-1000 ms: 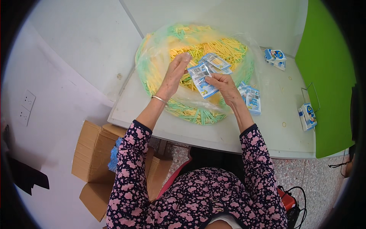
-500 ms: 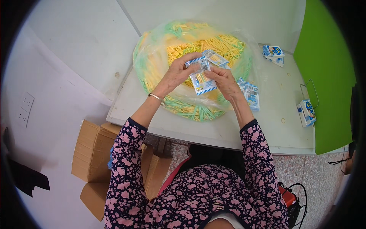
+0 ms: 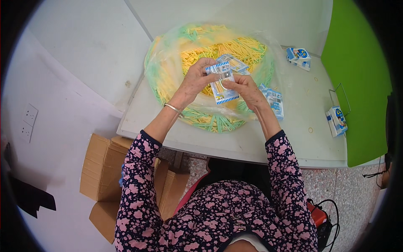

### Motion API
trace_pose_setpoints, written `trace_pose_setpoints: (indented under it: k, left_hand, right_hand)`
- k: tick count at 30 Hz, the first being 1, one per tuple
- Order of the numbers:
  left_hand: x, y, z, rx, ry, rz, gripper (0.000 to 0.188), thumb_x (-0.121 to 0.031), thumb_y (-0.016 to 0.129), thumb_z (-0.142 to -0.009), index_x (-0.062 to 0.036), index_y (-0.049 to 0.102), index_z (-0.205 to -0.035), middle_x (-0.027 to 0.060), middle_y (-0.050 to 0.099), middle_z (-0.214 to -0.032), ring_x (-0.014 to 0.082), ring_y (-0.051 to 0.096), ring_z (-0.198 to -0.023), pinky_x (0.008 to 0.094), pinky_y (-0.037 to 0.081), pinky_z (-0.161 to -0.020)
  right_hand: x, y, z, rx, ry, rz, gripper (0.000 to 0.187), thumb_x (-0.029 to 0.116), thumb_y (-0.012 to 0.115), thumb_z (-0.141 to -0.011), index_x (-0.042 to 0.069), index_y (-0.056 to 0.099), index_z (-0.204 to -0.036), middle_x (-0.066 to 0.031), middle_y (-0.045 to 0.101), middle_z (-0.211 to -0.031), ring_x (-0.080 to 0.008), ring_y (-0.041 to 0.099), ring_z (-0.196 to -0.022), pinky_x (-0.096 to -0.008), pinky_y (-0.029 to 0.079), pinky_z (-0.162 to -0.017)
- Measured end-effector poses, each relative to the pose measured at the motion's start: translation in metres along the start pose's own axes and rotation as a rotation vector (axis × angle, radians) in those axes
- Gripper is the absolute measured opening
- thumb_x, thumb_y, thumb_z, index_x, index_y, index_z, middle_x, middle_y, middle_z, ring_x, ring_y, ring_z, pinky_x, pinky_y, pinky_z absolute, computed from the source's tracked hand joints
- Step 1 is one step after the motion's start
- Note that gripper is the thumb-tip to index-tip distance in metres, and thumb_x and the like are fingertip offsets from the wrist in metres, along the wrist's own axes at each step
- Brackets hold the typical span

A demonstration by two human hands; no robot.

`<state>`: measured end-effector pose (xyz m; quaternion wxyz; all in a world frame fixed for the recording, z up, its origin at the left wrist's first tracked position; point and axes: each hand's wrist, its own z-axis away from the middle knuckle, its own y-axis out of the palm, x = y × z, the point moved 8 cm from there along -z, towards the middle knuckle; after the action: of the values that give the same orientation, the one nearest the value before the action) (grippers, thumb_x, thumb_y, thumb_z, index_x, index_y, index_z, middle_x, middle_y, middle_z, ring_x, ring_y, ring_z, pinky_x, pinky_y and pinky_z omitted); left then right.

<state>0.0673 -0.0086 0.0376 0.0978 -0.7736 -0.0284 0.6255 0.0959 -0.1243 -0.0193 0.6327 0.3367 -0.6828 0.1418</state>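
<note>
Both my hands hold one small clear packet [image 3: 226, 95] with blue striped ends and yellow sticks showing inside. My left hand [image 3: 198, 79] pinches its upper left side, while my right hand [image 3: 247, 89] grips its right edge with the thumb on the front. Beneath them lies a large clear plastic bag [image 3: 168, 90], open at the top and full of thin yellow and green sticks [image 3: 247, 47]. Just behind the held packet, another blue and clear packet [image 3: 238, 64] rests on the sticks. Beyond my right wrist, several similar packets [image 3: 275, 102] lie on the table.
Small blue and white packs [image 3: 298, 56] lie at the table's back right. Another pack [image 3: 337, 121] stands by a wire holder [image 3: 344, 98] at the green panel [image 3: 365, 84]. A rubber band [image 3: 310, 130] lies on the white table [image 3: 289, 145]. Cardboard boxes [image 3: 94, 168] stand below left.
My thumbs have shifted slightly on the packet, and its face is tilted a little differently. Both hands still hold it over the bag.
</note>
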Motion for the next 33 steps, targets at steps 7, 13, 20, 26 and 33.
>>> trace_pose_setpoints:
  k: [7, 13, 20, 26, 33]
  left_hand:
    - [0.007, -0.028, -0.019, -0.194, 0.039, -0.003, 0.031, -0.004, 0.064, -0.075, 0.0023, 0.05, -0.102, 0.0066, 0.058, -0.087, 0.0112, 0.055, -0.076, 0.0231, 0.045, -0.066]
    - [0.022, -0.026, -0.081, -0.31, 0.088, 0.173, 0.029, -0.006, 0.065, -0.072, 0.0035, 0.052, -0.096, 0.0083, 0.058, -0.083, 0.0132, 0.056, -0.073, 0.0246, 0.046, -0.062]
    - [0.066, -0.042, -0.086, -0.363, 0.107, -0.349, 0.025, -0.011, 0.067, -0.073, 0.0032, 0.057, -0.092, 0.0051, 0.057, -0.084, 0.0115, 0.053, -0.076, 0.0237, 0.042, -0.067]
    - [0.051, -0.028, -0.071, -0.375, 0.063, -0.169, 0.027, -0.013, 0.068, -0.07, 0.0018, 0.061, -0.091, 0.0068, 0.058, -0.082, 0.0137, 0.052, -0.073, 0.0276, 0.044, -0.067]
    - [0.018, 0.036, -0.046, -0.169, 0.197, -0.313, 0.021, -0.012, 0.063, -0.078, 0.0006, 0.06, -0.095, 0.0022, 0.058, -0.086, 0.009, 0.053, -0.079, 0.0231, 0.042, -0.073]
  right_hand:
    - [0.033, -0.058, -0.008, -0.182, -0.208, 0.171, 0.024, 0.022, 0.06, -0.083, 0.002, 0.064, -0.095, 0.0002, 0.064, -0.084, -0.0057, 0.054, -0.074, -0.0216, 0.042, -0.069]
    - [0.038, -0.103, 0.008, -0.56, -0.28, 0.333, 0.027, 0.024, 0.061, -0.081, 0.0, 0.063, -0.092, -0.0033, 0.063, -0.083, -0.0102, 0.054, -0.072, -0.0247, 0.042, -0.07]
    - [0.003, -0.16, 0.076, -0.932, -0.152, 1.195, 0.037, 0.032, 0.065, -0.073, 0.001, 0.061, -0.093, -0.0128, 0.056, -0.101, -0.0337, 0.048, -0.094, -0.0402, 0.04, -0.08]
    - [-0.025, -0.151, 0.096, -0.932, 0.023, 1.467, 0.043, 0.04, 0.067, -0.069, 0.004, 0.06, -0.093, -0.011, 0.051, -0.105, -0.0309, 0.041, -0.1, -0.0443, 0.032, -0.086]
    - [-0.03, -0.159, 0.096, -0.942, -0.047, 1.311, 0.023, 0.026, 0.064, -0.072, 0.006, 0.062, -0.082, -0.0068, 0.052, -0.104, -0.0294, 0.04, -0.102, -0.0439, 0.028, -0.088]
